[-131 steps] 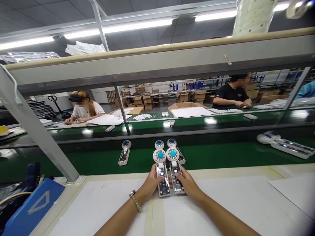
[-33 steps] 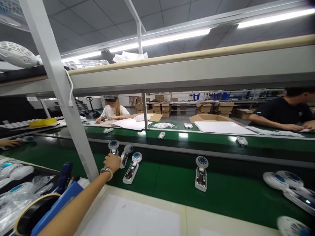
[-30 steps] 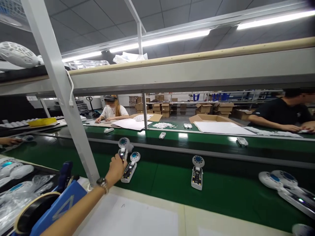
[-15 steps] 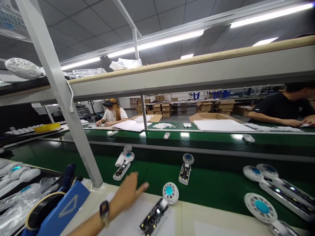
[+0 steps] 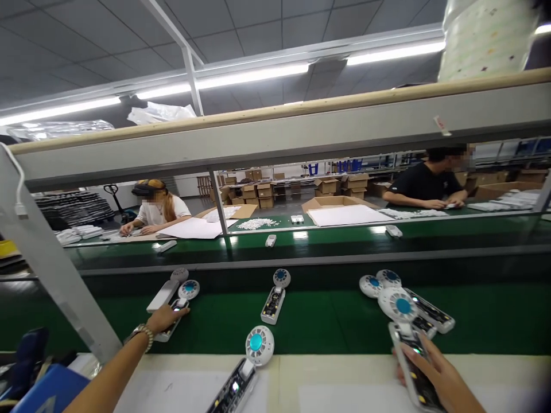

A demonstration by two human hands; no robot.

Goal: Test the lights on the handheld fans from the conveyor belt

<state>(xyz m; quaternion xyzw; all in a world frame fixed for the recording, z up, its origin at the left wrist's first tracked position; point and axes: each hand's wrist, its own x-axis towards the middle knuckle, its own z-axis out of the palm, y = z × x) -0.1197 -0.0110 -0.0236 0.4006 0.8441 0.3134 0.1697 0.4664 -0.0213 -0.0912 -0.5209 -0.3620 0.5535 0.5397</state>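
Observation:
My left hand (image 5: 162, 319) reaches over the green belt at the left, its fingers on an open-cased device (image 5: 175, 328) with a round fan head. Beside that device lies one with a plain white handle (image 5: 162, 295). At the right, my right hand (image 5: 430, 367) grips a fan device (image 5: 402, 304) whose circuit board and small light face up. Its head overlaps two more fan devices (image 5: 430, 310) on the belt. Nearest me, another fan device (image 5: 235, 390) rests on the pale work surface, touched by neither hand. One more (image 5: 272, 305) lies mid-belt.
A grey post (image 5: 55, 264) stands at the left, above a blue holder (image 5: 55, 390). A long shelf beam (image 5: 275, 135) crosses overhead. Across the belt (image 5: 327, 327), two people work beside white parts (image 5: 258, 223) and cardboard boxes (image 5: 327, 185).
The view has turned right. My left hand has moved onto the device at the left of the belt. My right hand has come into view, holding a fan device.

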